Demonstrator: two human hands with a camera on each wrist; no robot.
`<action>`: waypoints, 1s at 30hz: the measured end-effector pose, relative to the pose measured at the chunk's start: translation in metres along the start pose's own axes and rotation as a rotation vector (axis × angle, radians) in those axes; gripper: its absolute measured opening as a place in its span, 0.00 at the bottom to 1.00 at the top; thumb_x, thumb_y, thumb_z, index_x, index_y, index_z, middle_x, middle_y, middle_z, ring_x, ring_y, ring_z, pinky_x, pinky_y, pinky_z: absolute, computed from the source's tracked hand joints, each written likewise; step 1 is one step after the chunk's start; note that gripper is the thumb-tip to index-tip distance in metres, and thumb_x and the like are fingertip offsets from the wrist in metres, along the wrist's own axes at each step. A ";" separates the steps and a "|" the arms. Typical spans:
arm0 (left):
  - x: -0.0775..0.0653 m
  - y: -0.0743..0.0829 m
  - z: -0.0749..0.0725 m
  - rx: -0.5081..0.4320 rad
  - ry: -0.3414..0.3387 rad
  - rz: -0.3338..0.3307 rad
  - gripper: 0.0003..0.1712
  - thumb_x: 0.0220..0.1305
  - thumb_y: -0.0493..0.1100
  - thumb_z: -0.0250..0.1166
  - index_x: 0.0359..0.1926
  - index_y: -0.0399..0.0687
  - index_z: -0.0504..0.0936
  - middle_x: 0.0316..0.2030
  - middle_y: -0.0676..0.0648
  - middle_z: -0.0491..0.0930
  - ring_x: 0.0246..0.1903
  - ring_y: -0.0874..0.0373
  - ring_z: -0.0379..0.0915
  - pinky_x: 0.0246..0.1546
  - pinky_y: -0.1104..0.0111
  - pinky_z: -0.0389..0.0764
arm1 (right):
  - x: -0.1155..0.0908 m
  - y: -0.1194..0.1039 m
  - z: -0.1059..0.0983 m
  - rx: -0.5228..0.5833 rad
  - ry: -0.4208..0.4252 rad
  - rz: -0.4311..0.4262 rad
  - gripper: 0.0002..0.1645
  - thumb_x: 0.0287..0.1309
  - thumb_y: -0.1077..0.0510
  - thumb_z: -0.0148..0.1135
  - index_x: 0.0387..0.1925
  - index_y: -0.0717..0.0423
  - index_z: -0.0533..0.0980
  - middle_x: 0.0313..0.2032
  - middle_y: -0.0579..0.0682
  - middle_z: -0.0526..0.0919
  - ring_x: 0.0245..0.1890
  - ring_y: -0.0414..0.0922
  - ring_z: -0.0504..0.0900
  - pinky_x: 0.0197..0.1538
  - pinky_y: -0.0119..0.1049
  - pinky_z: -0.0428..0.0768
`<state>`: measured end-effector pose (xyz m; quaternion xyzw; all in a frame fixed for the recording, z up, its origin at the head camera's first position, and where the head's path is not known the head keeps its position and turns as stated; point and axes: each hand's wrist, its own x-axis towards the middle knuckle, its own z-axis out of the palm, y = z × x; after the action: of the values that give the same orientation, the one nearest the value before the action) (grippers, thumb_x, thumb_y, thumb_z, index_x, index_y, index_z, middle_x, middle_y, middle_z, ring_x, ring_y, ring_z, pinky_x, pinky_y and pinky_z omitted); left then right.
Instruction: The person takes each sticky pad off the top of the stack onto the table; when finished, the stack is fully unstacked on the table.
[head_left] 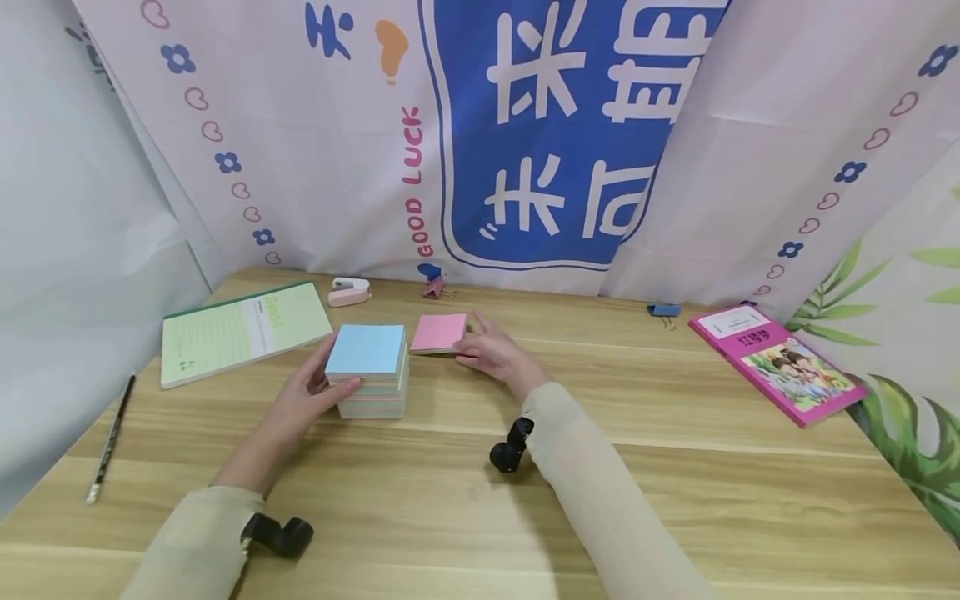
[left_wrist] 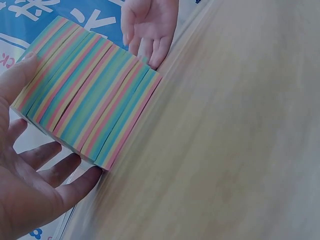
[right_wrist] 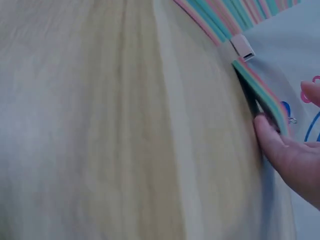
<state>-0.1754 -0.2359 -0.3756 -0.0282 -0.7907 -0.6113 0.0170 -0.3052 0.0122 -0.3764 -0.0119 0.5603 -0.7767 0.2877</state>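
A tall stack of sticky note pads (head_left: 366,350) with a pale blue top stands left of the middle of the table. My left hand (head_left: 300,404) holds it from the left, thumb on the near side and fingers round the back. Striped layers of several pads (left_wrist: 90,95) show in the left wrist view. Just right of the stack is a thin pink sticky note pad (head_left: 438,332). My right hand (head_left: 497,354) grips its right edge. In the right wrist view the pad (right_wrist: 263,94) is tilted, its edge raised, with the thumb (right_wrist: 272,137) at its underside.
A green notebook (head_left: 243,333) and a pencil (head_left: 112,437) lie at the left. Along the back are a pink-and-white stapler-like object (head_left: 349,292), a pink binder clip (head_left: 434,287) and a blue binder clip (head_left: 663,310). A pink book (head_left: 780,362) lies at the right.
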 end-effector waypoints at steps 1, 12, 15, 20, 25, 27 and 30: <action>0.000 0.000 0.000 0.001 0.001 -0.001 0.44 0.53 0.48 0.62 0.65 0.68 0.45 0.65 0.45 0.42 0.61 0.43 0.39 0.57 0.51 0.45 | -0.002 -0.002 -0.002 -0.014 -0.001 -0.004 0.52 0.48 0.78 0.47 0.66 0.43 0.36 0.63 0.62 0.44 0.54 0.55 0.62 0.53 0.44 0.64; 0.000 -0.001 -0.001 0.019 -0.004 -0.005 0.44 0.53 0.50 0.62 0.65 0.70 0.44 0.65 0.44 0.42 0.61 0.43 0.39 0.56 0.50 0.45 | -0.038 -0.015 0.018 -0.248 -0.178 -0.158 0.42 0.52 0.68 0.53 0.65 0.53 0.45 0.60 0.61 0.55 0.55 0.53 0.62 0.57 0.44 0.57; 0.001 -0.002 -0.001 0.035 -0.009 0.001 0.44 0.53 0.50 0.61 0.65 0.70 0.44 0.64 0.44 0.42 0.60 0.42 0.39 0.56 0.49 0.45 | -0.046 -0.010 0.040 -0.444 -0.237 -0.204 0.45 0.49 0.63 0.60 0.65 0.49 0.48 0.60 0.58 0.57 0.55 0.49 0.63 0.56 0.41 0.60; 0.001 -0.002 0.000 0.044 -0.018 0.002 0.44 0.54 0.51 0.61 0.65 0.70 0.43 0.65 0.45 0.42 0.60 0.42 0.39 0.55 0.48 0.46 | -0.049 0.002 0.067 -0.640 -0.280 -0.286 0.51 0.45 0.61 0.64 0.65 0.50 0.44 0.60 0.51 0.57 0.58 0.49 0.56 0.57 0.41 0.58; 0.001 -0.003 0.000 0.026 -0.018 0.003 0.44 0.54 0.50 0.61 0.66 0.64 0.43 0.65 0.45 0.42 0.60 0.42 0.40 0.55 0.48 0.46 | -0.046 0.012 0.075 -0.599 -0.224 -0.299 0.49 0.45 0.63 0.64 0.65 0.51 0.47 0.55 0.48 0.63 0.55 0.48 0.60 0.56 0.41 0.60; 0.001 -0.003 0.000 0.032 -0.017 0.008 0.44 0.54 0.50 0.61 0.66 0.64 0.44 0.64 0.44 0.43 0.60 0.43 0.40 0.55 0.48 0.46 | -0.046 0.014 0.075 -0.585 -0.197 -0.306 0.47 0.45 0.63 0.64 0.64 0.51 0.50 0.54 0.48 0.64 0.54 0.47 0.62 0.55 0.40 0.62; 0.002 -0.004 -0.001 0.044 -0.023 0.021 0.44 0.54 0.50 0.61 0.66 0.62 0.45 0.64 0.43 0.45 0.60 0.43 0.41 0.55 0.49 0.47 | -0.047 0.014 0.072 -0.568 -0.173 -0.322 0.46 0.43 0.64 0.65 0.63 0.52 0.52 0.53 0.49 0.66 0.53 0.47 0.64 0.54 0.39 0.63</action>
<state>-0.1773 -0.2375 -0.3788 -0.0434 -0.8039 -0.5930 0.0150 -0.2353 -0.0316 -0.3478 -0.2458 0.7186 -0.6213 0.1929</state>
